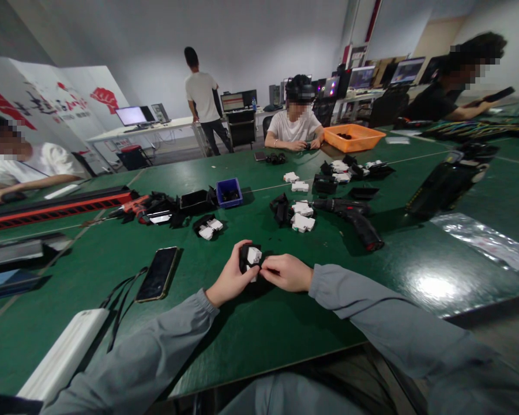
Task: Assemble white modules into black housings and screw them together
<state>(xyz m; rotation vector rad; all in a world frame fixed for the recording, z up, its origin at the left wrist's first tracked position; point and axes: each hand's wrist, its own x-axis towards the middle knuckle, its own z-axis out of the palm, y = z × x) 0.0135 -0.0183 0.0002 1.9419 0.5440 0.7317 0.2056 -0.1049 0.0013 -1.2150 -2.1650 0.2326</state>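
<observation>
My left hand (231, 278) is wrapped around a small black plastic housing (243, 253) with a white block (254, 255) in it, above the near part of the green table (259, 328). My right hand (289, 272) meets it from the right, its fingertips pinched together by the housing's edge. Whatever those fingertips hold is too small to make out. Beyond my hands lie white blocks with black housings (303, 218), and a similar group of white blocks (210, 229) sits farther left.
A black cordless drill (350, 213) lies right of centre, near a dark upright device (452, 178). To the left are a phone (158, 274), a white bar (64, 351) and a red-black drill (134, 208). A blue bin (229, 203) and orange basket (363, 142) stand farther back. Co-workers sit around the table.
</observation>
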